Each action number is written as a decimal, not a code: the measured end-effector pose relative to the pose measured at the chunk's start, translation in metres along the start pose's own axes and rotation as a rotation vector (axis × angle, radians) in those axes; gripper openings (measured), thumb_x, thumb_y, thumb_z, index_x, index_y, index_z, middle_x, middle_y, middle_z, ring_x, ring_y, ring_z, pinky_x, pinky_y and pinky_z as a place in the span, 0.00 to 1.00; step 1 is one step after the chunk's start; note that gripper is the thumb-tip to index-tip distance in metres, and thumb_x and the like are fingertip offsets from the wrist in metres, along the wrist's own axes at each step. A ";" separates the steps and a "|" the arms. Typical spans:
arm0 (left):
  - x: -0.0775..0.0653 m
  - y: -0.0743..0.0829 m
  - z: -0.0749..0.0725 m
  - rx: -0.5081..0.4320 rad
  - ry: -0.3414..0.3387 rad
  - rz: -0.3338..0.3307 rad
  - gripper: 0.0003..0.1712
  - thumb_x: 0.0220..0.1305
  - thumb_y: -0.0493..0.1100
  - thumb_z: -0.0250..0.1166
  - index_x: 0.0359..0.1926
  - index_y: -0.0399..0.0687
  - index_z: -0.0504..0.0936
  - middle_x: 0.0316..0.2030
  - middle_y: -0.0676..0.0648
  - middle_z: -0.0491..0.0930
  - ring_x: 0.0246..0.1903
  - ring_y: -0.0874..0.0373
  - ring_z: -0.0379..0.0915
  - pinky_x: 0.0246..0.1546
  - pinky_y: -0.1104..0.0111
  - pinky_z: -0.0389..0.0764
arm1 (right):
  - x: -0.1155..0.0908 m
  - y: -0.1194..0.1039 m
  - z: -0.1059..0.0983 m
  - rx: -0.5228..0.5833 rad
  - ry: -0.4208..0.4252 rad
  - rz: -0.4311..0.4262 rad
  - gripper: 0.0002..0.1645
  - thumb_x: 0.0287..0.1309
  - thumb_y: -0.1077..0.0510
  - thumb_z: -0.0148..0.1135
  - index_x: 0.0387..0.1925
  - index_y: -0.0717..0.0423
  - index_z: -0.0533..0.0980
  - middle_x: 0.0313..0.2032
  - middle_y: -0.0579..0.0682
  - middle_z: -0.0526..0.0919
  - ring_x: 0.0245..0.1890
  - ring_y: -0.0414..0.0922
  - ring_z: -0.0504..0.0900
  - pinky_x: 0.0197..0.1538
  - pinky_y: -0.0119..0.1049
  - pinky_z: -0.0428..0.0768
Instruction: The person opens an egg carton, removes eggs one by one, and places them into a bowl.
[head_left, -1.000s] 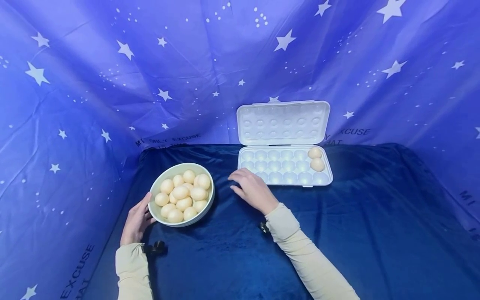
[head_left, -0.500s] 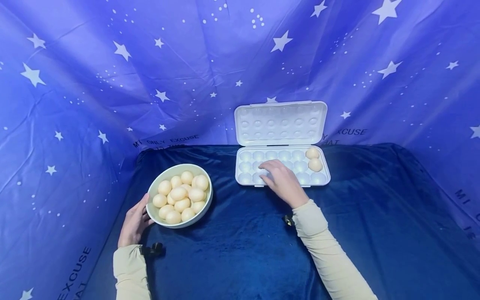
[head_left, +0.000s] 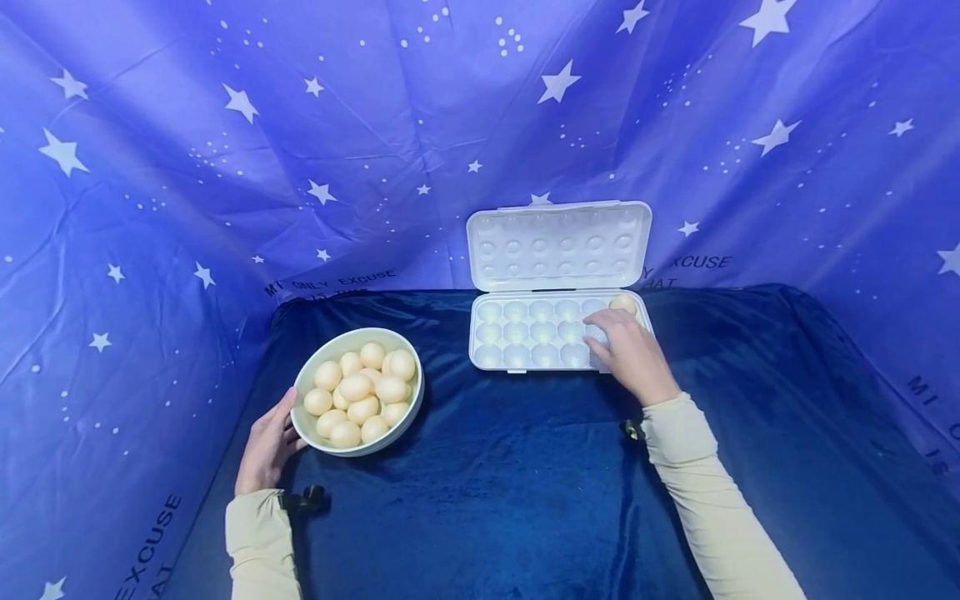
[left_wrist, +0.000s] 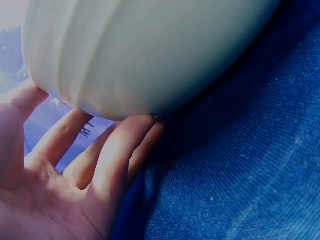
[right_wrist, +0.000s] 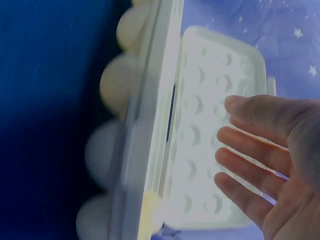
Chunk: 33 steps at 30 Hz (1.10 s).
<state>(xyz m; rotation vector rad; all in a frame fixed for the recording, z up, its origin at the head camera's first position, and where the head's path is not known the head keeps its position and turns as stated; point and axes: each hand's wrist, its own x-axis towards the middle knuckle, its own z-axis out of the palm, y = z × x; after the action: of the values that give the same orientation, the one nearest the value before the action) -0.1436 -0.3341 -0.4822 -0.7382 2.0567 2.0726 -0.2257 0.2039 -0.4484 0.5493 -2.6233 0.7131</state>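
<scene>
In the head view, a pale green bowl (head_left: pixel 417 408) full of cream-coloured eggs (head_left: pixel 356 387) stands on the left. My left hand (head_left: pixel 264 446) holds it by its left side. The left wrist view shows the thumb and fingertips against the bowl (left_wrist: pixel 150 55). A white plastic egg carton (head_left: pixel 517 368) lies with its lid (head_left: pixel 558 248) raised. My right hand (head_left: pixel 633 354) is over its right end, fingers loosely spread, no egg visible between them. One egg (head_left: pixel 622 304) shows in the back right corner; the hand hides the cups in front. In the right wrist view, my right hand (right_wrist: pixel 270 160) appears relaxed.
A dark blue cloth (head_left: pixel 480 500) covers the table. Behind and on the left hangs a blue curtain (head_left: pixel 420 125) with white stars, close behind the raised lid. Small black wrist cameras (head_left: pixel 306 500) hang under the cuffs.
My right hand has moved right, from beside the bowl across the carton to its right end, now covering one of the two eggs there. The left hand stays on the bowl.
</scene>
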 end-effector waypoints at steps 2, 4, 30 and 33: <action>0.000 0.000 0.000 -0.003 -0.001 0.003 0.42 0.70 0.66 0.55 0.74 0.46 0.60 0.34 0.69 0.81 0.37 0.71 0.81 0.38 0.72 0.84 | -0.002 0.008 -0.004 -0.023 -0.004 0.029 0.14 0.57 0.66 0.68 0.45 0.66 0.80 0.47 0.63 0.83 0.52 0.60 0.79 0.54 0.56 0.76; 0.001 -0.001 -0.001 -0.019 -0.008 0.002 0.39 0.71 0.65 0.55 0.73 0.49 0.63 0.35 0.68 0.82 0.37 0.70 0.81 0.38 0.71 0.84 | -0.004 0.016 -0.007 -0.049 -0.012 0.064 0.14 0.56 0.66 0.68 0.45 0.67 0.80 0.48 0.64 0.82 0.53 0.61 0.78 0.54 0.57 0.76; 0.002 -0.002 -0.005 -0.024 -0.039 0.016 0.35 0.70 0.64 0.57 0.70 0.51 0.67 0.37 0.67 0.83 0.39 0.69 0.82 0.38 0.70 0.85 | 0.000 0.055 0.004 -0.085 -0.017 0.141 0.04 0.59 0.69 0.60 0.34 0.67 0.80 0.41 0.65 0.81 0.40 0.64 0.78 0.44 0.60 0.75; 0.004 -0.001 -0.006 -0.015 -0.042 0.020 0.42 0.71 0.64 0.56 0.74 0.45 0.60 0.37 0.67 0.82 0.39 0.69 0.81 0.38 0.70 0.85 | 0.002 0.058 0.007 -0.078 -0.012 0.146 0.06 0.58 0.69 0.60 0.36 0.68 0.81 0.42 0.66 0.81 0.40 0.65 0.78 0.45 0.61 0.75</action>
<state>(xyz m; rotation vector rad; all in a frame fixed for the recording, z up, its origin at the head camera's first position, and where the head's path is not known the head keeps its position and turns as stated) -0.1454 -0.3407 -0.4852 -0.6735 2.0371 2.0972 -0.2550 0.2458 -0.4759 0.3433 -2.7107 0.6491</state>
